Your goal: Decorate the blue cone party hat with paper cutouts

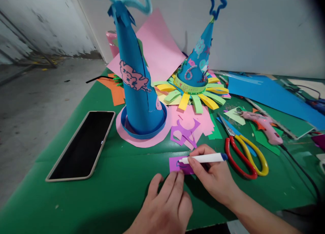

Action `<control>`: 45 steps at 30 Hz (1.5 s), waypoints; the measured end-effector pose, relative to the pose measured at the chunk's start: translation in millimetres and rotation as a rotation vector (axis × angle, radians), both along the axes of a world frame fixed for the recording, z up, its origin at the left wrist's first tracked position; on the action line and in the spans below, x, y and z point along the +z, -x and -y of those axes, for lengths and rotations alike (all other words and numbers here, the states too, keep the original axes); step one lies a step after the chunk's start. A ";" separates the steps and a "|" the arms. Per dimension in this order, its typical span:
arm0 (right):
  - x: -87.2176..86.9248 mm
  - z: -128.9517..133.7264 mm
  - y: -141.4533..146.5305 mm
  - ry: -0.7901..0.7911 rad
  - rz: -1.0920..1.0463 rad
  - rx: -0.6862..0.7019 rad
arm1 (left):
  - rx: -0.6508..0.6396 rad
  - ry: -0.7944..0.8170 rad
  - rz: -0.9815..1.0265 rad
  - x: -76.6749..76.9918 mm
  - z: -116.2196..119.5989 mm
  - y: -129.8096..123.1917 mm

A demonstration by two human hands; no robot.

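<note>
Fingertips of the left hand (166,203) press the lower edge of a purple paper piece (174,166) on the green table (109,196); the right hand (213,173) pinches a white marker (203,158), tip on its dark drawn lines, beside red-and-yellow scissors (241,146).

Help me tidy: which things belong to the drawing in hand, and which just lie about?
In use:
white marker with blue end
small purple paper rectangle

Apparently lying about:
pale-edged black phone
metal scissors with red and yellow handles
pink glue gun
</note>
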State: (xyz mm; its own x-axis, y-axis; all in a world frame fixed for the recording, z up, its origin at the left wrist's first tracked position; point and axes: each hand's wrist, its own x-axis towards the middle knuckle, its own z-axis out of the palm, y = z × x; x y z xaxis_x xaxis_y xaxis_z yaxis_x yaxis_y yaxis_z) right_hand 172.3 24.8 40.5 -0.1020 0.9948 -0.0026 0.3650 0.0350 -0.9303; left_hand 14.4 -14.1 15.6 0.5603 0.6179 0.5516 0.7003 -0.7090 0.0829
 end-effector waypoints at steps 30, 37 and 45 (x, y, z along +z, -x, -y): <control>-1.8 1.6 -2.1 -0.013 -0.007 0.004 | 0.005 0.018 -0.031 -0.1 1.3 1.1; 0.3 0.5 -2.1 -0.010 -0.013 0.006 | 0.009 0.034 -0.014 0.5 1.6 0.5; 2.3 0.1 0.6 -0.027 -0.006 -0.001 | 0.016 0.013 0.012 -3.4 2.0 -0.4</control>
